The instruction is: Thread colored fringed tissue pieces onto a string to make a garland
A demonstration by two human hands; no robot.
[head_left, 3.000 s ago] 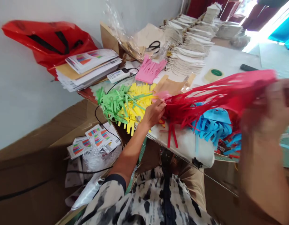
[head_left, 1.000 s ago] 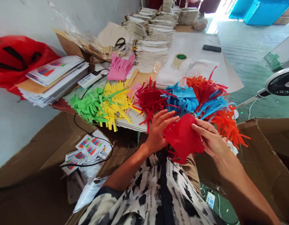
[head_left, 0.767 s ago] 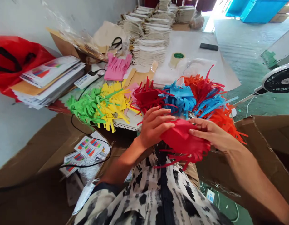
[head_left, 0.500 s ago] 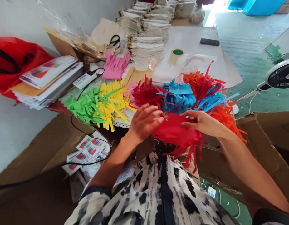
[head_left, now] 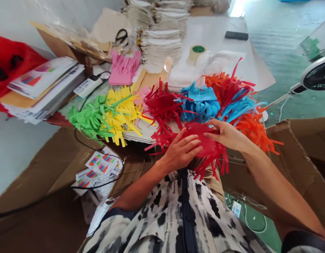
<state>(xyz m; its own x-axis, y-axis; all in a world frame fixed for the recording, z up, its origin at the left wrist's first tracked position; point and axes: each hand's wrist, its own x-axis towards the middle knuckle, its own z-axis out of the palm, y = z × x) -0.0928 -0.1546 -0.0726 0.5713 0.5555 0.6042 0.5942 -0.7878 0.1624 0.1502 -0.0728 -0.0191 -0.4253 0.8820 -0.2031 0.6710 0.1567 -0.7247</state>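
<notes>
A red fringed paper piece [head_left: 204,140] hangs over the table's front edge, its strips dangling above my lap. My right hand [head_left: 224,135] pinches its upper right edge between thumb and fingers. Across its left part lies my left hand [head_left: 182,151], fingers stretched and slightly apart. Just behind are a dark red fringed bundle [head_left: 162,105] and a blue one [head_left: 200,100]. Orange fringe [head_left: 253,130] and light blue strips [head_left: 238,109] lie to the right; yellow [head_left: 123,112] and green fringe [head_left: 90,116] lie to the left.
Pink fringed paper [head_left: 124,68], black scissors [head_left: 121,37], stacked pale bags [head_left: 161,44], a tape roll [head_left: 198,50] and a dark flat object [head_left: 236,35] are further back. A fan [head_left: 317,75] stands right. Printed sheets [head_left: 44,88] are stacked left. A black cable [head_left: 78,138] crosses the left side.
My left hand has moved right and down onto the red piece, its fingers now flatter. Red strips show spread out left of it. The camera view has shifted slightly.
</notes>
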